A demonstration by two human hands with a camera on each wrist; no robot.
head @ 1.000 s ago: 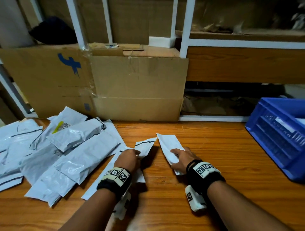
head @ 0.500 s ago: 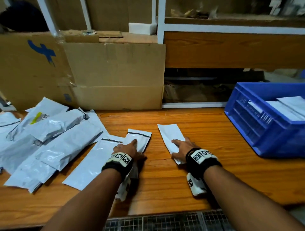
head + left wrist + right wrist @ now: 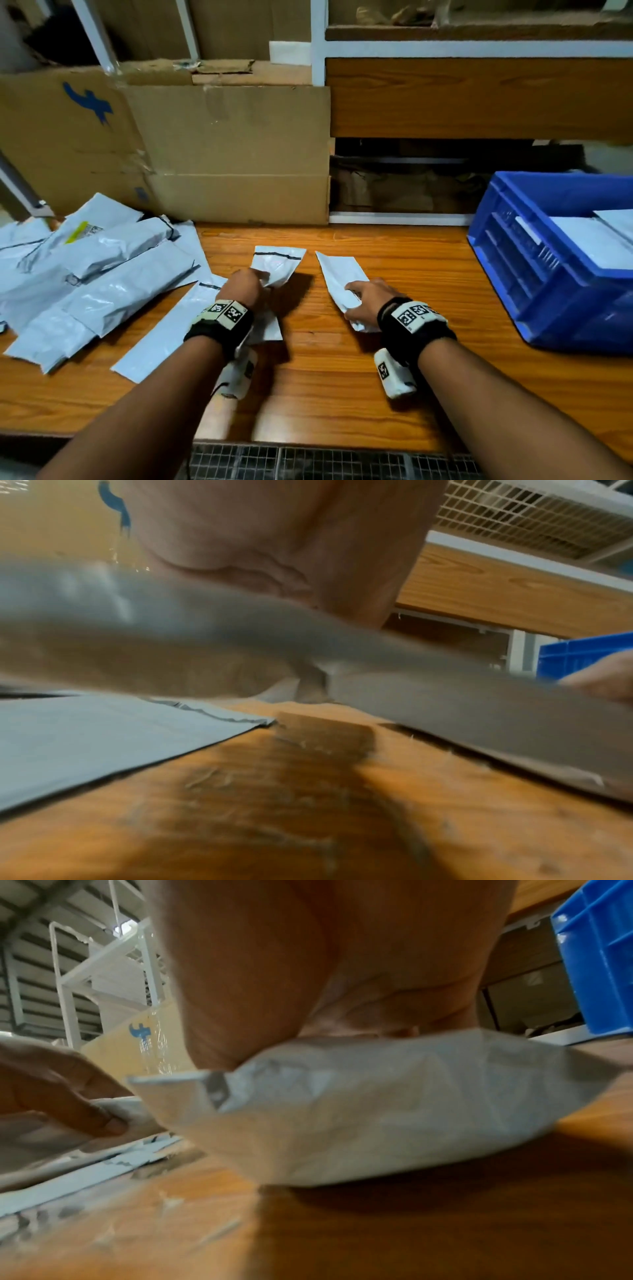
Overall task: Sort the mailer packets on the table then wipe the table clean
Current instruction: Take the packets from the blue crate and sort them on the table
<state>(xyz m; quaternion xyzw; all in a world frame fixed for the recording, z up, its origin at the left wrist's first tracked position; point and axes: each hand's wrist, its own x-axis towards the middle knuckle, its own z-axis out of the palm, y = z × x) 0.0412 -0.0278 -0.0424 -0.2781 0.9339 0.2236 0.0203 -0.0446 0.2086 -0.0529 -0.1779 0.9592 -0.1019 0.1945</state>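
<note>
On the wooden table (image 3: 342, 383) my left hand (image 3: 241, 287) grips the near end of a small white mailer with a black strip (image 3: 278, 269); the left wrist view shows this mailer (image 3: 171, 631) as a blur under the palm. My right hand (image 3: 368, 301) curls round the near end of a second small white mailer (image 3: 337, 275), which shows crumpled and raised off the wood (image 3: 377, 1110). A long flat mailer (image 3: 168, 332) lies left of my left wrist. A heap of grey-white mailers (image 3: 89, 274) covers the table's left side.
A blue plastic crate (image 3: 534, 274) stands at the right and holds flat white packets (image 3: 596, 240). Flattened cardboard (image 3: 222, 154) leans behind the table, with white shelf framing (image 3: 318, 51) above it. A metal grille (image 3: 308, 462) runs below the front edge.
Both hands lay on the two small mailers half a second ago; now their fingers have curled round the near ends and raised them. The left mailer's far end has shifted right.
</note>
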